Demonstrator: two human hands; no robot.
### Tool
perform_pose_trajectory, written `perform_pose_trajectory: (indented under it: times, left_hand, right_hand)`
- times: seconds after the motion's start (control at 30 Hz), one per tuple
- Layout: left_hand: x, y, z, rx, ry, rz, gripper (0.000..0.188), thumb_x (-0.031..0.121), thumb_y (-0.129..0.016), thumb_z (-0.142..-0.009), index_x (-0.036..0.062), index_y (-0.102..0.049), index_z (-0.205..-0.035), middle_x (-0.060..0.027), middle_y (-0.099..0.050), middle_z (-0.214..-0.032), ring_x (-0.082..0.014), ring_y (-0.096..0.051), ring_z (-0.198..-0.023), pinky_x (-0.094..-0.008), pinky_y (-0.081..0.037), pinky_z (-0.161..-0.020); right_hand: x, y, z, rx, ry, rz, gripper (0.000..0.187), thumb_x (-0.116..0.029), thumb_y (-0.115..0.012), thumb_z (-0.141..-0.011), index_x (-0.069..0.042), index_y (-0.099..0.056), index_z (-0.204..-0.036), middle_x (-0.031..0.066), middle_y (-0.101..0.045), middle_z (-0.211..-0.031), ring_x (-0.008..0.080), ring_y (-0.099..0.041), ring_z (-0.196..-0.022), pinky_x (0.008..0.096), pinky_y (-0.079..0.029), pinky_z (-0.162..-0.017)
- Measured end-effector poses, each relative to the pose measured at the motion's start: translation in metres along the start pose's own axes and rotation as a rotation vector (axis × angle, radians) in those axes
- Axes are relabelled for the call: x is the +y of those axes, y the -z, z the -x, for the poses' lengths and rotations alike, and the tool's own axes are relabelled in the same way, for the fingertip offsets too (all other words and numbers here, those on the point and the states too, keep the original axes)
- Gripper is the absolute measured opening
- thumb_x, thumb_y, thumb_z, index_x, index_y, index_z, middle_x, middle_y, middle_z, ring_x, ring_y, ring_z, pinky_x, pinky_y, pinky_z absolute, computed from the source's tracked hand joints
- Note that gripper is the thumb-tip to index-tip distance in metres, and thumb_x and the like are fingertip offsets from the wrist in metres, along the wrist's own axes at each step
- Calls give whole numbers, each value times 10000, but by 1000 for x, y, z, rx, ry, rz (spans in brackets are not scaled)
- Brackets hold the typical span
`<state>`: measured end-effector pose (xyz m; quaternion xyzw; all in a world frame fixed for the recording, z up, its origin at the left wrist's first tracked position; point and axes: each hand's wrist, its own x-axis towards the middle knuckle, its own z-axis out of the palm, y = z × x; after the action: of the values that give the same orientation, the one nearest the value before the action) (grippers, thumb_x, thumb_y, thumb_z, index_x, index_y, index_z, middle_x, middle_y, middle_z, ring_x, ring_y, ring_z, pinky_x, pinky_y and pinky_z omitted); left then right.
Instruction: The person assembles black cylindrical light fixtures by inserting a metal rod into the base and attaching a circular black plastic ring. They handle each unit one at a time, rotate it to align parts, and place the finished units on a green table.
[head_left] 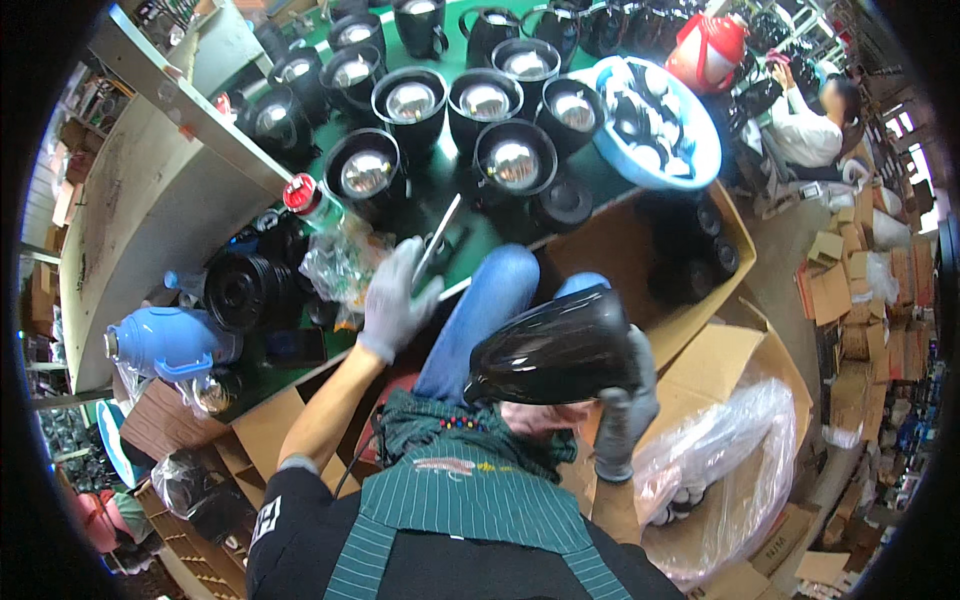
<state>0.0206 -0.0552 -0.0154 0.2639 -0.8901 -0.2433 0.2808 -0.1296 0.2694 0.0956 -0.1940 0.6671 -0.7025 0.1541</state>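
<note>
My right hand (628, 410) curls its gloved fingers round one end of the glossy black vessel (555, 348), which lies tilted over my lap, short of the table's edge. My left hand (398, 305) holds a slim metal tool (438, 238) between thumb and fingers, near that edge. Beyond the tool, a bare strip of green tabletop (437, 183) gives me some room before the black mugs (515, 160) crowd in. A clear plastic bag (345, 268) bunches just beside my left fingers. To the right, an open carton (590, 245) borders the table, the blue basin (700, 165) beyond it; a plastic-lined carton (740, 470) sits beside my right forearm.
</note>
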Motion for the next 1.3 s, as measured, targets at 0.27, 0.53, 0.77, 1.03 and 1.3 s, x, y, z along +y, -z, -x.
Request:
perform_pose_trajectory:
  times: [0.27, 0.53, 0.77, 1.03, 1.3]
  left_hand:
    - [32, 22, -5, 146, 183, 878, 540, 259, -970, -768, 77, -658, -1169, -342, -472, -1577, -559, -536, -1422, -586, -489, -1140]
    - [-4, 99, -347, 392, -246, -236, 579, 235, -946, -756, 77, -722, -1266, -203, -702, -1256, -387, -697, -1156, -461, -566, -1016]
    - [-94, 34, -455, -153, -10, -537, 640, 231, -943, -717, 180, -760, -1328, -140, -714, -1275, -381, -676, -1209, -457, -532, -1062]
    - [-169, 10, -555, -73, -76, -389, 313, 323, -737, -917, 164, -826, -1172, -104, -770, -1245, -323, -701, -1200, -432, -553, -1048]
    - [-242, -30, -601, -95, -186, -771, 280, 122, -839, -751, 146, -791, -1025, -129, -773, -1037, -335, -747, -1028, -442, -610, -889]
  right_hand:
    - [41, -71, -108, -370, -85, -379, 678, -559, -404, -1171, -99, -380, -1669, 122, -464, -1664, 285, -440, -1533, 490, -342, -1292]
    - [25, -88, -150, -482, -250, -579, 852, -675, -414, -1105, -39, -396, -1672, 206, -521, -1648, 350, -552, -1479, 516, -390, -1265]
    - [104, -25, -114, -247, -398, -682, 740, -586, -319, -1164, -41, -428, -1651, 218, -566, -1602, 376, -571, -1453, 539, -400, -1269]
    - [156, 0, -99, -47, -617, -890, 696, -531, -330, -1153, -19, -501, -1592, 254, -640, -1495, 417, -624, -1369, 589, -433, -1232]
    - [124, -19, -112, 181, -853, -1291, 855, -629, -314, -1130, 46, -408, -1648, 291, -522, -1613, 500, -487, -1477, 648, -303, -1288]
